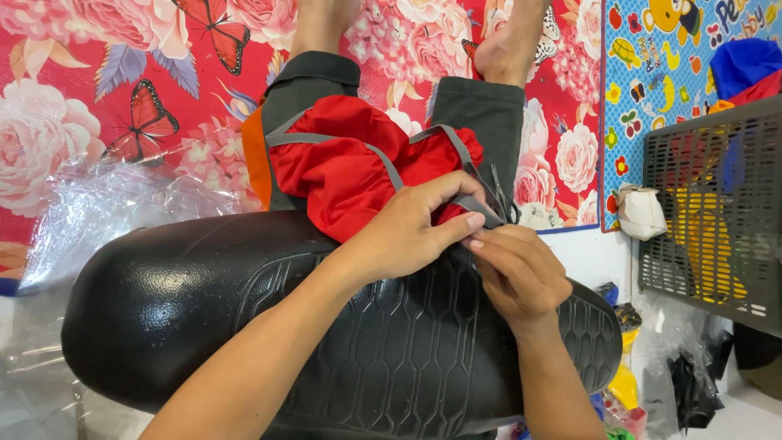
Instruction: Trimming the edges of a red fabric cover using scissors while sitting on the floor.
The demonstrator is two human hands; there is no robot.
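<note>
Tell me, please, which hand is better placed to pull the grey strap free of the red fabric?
Probably the right hand: its fingers already pinch the grey strap at its end, while the left hand lies over the red fabric, steadying it.

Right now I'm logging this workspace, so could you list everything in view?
seat cover: one, black, across the lap, under both hands
cloth: one, red, on the knees
strap: one, grey, pinched by both hands
plastic sheet: one, clear, left
mat: one, red floral, floor
crate: one, grey mesh, right
legs: two, dark trousers, feet bare
left hand: one, on strap
right hand: one, on strap
</note>
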